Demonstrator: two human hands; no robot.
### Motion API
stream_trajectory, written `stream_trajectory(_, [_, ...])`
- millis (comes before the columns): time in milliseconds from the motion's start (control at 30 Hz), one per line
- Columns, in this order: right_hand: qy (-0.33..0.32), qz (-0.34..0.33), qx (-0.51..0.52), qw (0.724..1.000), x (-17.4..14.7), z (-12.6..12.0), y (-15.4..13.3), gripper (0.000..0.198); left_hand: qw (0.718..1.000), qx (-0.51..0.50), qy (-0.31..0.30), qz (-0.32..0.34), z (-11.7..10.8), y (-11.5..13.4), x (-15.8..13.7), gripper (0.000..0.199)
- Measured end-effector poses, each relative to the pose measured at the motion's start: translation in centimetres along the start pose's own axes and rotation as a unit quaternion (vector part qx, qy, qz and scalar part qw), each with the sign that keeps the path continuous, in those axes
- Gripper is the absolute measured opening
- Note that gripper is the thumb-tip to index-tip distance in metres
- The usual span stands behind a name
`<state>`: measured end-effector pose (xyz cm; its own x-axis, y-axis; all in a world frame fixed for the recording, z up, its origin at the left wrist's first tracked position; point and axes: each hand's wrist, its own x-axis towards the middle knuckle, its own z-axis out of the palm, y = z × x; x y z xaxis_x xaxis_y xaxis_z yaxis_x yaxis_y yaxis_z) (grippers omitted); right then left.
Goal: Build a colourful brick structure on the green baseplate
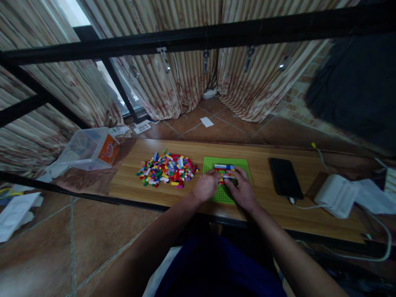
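Broadly, the back of the room is filled by striped, flower-patterned curtains (pixel 182 82), below which a brown tiled floor (pixel 102 231) is seen. The upper view is crossed by a black frame (pixel 148 43), by which parts of the curtains are blocked. The upper right is taken up by a dark cloth (pixel 355 90). Across the middle, a long table (pixel 261 173) with a wood-grain top is set.

Beyond the table's left end, a clear box (pixel 83 150) with an orange label is placed. On the table, a green plate (pixel 225 160) is laid flat near the centre, its middle partly covered by the hands. Just left of it, a loose heap of many-coloured bricks (pixel 167 169) is spread. To the right, a black phone (pixel 285 178) is laid, joined by a white cable (pixel 311 206) that is led past a white adapter (pixel 335 196).

On the plate, a small build (pixel 225 167) of blue, white and red bricks is flanked by both hands. Its right end is pinched between the thumb and fingers of the right hand (pixel 244 190). The fingers of the left hand (pixel 206 185) are bunched at its left end; whether a brick is gripped there cannot be told.

On the floor, a white card (pixel 206 122) is seen. From the frame, small clips (pixel 206 62) are hung.
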<state>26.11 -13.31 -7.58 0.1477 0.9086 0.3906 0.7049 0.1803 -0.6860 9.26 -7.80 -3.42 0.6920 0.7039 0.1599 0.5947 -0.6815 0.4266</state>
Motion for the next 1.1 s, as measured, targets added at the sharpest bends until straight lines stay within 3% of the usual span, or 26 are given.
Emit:
stream_trajectory(100, [0.001,-0.002,-0.005,1.0,0.0,0.0,-0.1,0.039,1.0,-0.009,0.009,-0.008,0.0,0.0,-0.2,0.02])
stream_trajectory(333, [0.001,0.0,-0.006,1.0,-0.1,-0.1,0.0,0.036,0.99,-0.076,0.102,-0.067,-1.0,-1.1,-2.2,0.018])
stream_trajectory(700, [0.008,0.002,-0.015,1.0,-0.3,-0.1,-0.3,0.036,0.997,-0.046,0.041,-0.038,0.8,-0.6,-1.4,0.022])
stream_trajectory(1100, [0.013,-0.01,-0.023,1.0,-0.3,-0.2,-0.7,0.037,0.985,-0.106,0.106,-0.086,1.9,-0.5,-1.3,0.018])
